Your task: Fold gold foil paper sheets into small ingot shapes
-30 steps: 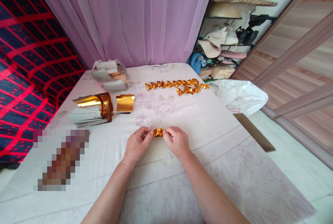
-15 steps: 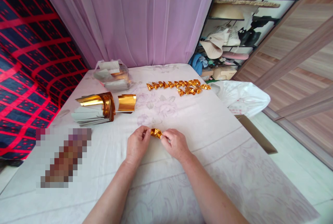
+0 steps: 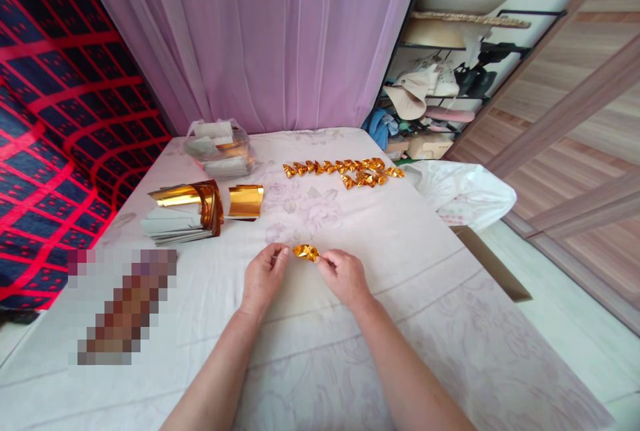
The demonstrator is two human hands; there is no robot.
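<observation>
My right hand (image 3: 344, 275) pinches one end of a small folded gold foil piece (image 3: 306, 252) between thumb and forefinger, holding it just above the pale floral cloth (image 3: 400, 237) so I can work the folds without flattening them. My left hand (image 3: 263, 277) sits just beside the piece's other end, fingertips curled close but apart from it, grasping nothing that I can see. Beyond my grip and slightly right, a row of finished gold folds (image 3: 345, 169) lies lined up, out of the way. Further off to the left of my grip, the stack of gold foil sheets (image 3: 187, 207) and a loose curled sheet (image 3: 244, 201) wait within reach.
</observation>
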